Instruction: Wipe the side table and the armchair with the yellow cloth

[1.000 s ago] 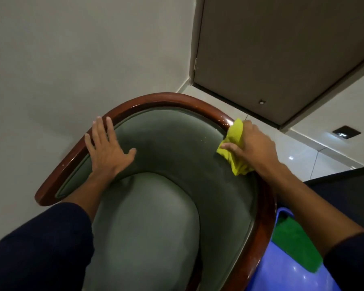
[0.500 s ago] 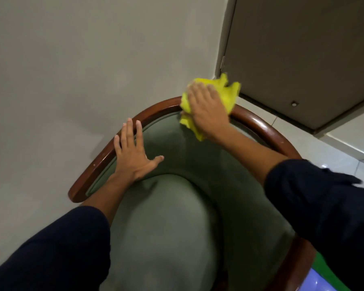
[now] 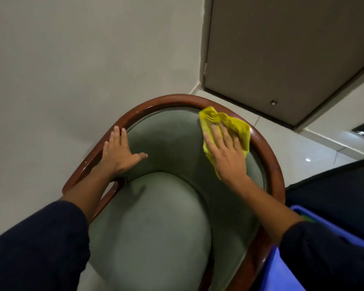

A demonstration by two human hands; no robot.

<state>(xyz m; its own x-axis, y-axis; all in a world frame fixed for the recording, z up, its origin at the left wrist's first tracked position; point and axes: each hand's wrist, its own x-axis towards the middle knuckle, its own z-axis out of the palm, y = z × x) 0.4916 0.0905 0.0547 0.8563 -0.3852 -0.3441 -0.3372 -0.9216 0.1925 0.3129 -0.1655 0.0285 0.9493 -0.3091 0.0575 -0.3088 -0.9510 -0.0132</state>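
Observation:
The armchair (image 3: 170, 143) fills the middle of the head view: green upholstery inside a curved, glossy brown wooden rim (image 3: 168, 100). My right hand (image 3: 225, 152) lies flat on the yellow cloth (image 3: 235, 124), pressing it against the upper right of the inner backrest, just under the rim. My left hand (image 3: 119, 153) rests flat with fingers spread on the left side of the backrest, its fingertips touching the rim. The side table is not in view.
A plain wall stands behind the chair on the left. A closed door (image 3: 282, 49) is at the upper right, with pale floor tiles below it. A blue plastic bin (image 3: 286, 261) and a dark surface (image 3: 334, 192) sit close to the chair's right side.
My right hand has slid the yellow cloth from the top middle of the rim down and to the right onto the green backrest. My left hand stays planted on the left side.

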